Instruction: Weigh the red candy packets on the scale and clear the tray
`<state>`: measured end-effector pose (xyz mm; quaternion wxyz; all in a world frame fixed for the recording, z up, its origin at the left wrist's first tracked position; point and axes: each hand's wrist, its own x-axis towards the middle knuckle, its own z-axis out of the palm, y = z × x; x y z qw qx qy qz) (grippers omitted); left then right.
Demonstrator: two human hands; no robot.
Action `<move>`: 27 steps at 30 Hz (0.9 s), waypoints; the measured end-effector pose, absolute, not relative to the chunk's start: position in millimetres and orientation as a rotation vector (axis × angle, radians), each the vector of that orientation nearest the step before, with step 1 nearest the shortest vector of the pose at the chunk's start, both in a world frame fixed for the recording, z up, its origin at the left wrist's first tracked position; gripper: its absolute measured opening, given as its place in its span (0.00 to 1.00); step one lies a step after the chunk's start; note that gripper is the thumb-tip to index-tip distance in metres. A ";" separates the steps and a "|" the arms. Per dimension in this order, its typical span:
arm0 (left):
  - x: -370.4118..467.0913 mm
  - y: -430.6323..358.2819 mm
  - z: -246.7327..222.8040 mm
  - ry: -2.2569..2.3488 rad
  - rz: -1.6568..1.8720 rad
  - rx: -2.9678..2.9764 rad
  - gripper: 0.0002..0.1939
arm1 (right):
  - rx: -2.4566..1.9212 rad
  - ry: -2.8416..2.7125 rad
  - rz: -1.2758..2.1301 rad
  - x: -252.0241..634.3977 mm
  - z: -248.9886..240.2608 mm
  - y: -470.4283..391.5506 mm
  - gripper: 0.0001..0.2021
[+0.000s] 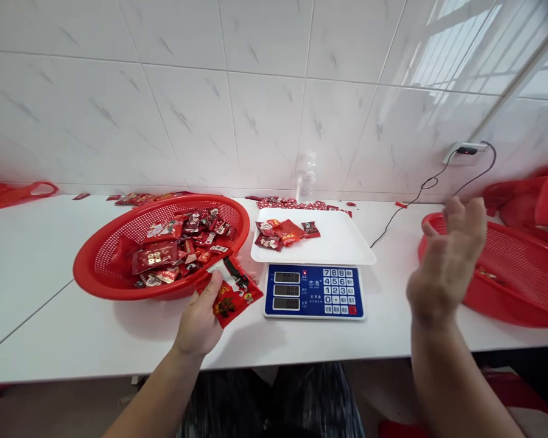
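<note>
My left hand grips a red printed packet between thumb and fingers, in front of the left basket's right rim. Many small red and dark wrapped packets fill the bottom of that red oval basket. On the white tray of a blue-panelled scale lie several small red packets, grouped at the left side. My right hand is raised at the left end of a second red basket, slightly blurred, its fingers apart and nothing in it.
Against the tiled wall stand a clear plastic bottle and rows of small packets. A black cable runs from the wall socket down behind the scale. A red bag lies at the far left; more red items are at the right.
</note>
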<state>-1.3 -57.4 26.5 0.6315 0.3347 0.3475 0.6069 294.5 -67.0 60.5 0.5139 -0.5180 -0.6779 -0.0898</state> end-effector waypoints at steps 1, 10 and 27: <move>-4.0 -52.3 23.0 0.817 1.413 0.752 0.22 | -1.212 -1.668 -0.296 295.2 60.0 -68.4 0.30; -14.9 -29.5 -13.5 0.935 1.530 0.880 0.29 | -1.063 -1.690 -0.483 270.2 57.9 -63.2 0.33; -19.4 -46.9 -19.4 1.078 1.416 1.077 0.23 | -1.488 -2.128 0.128 272.4 54.4 22.9 0.17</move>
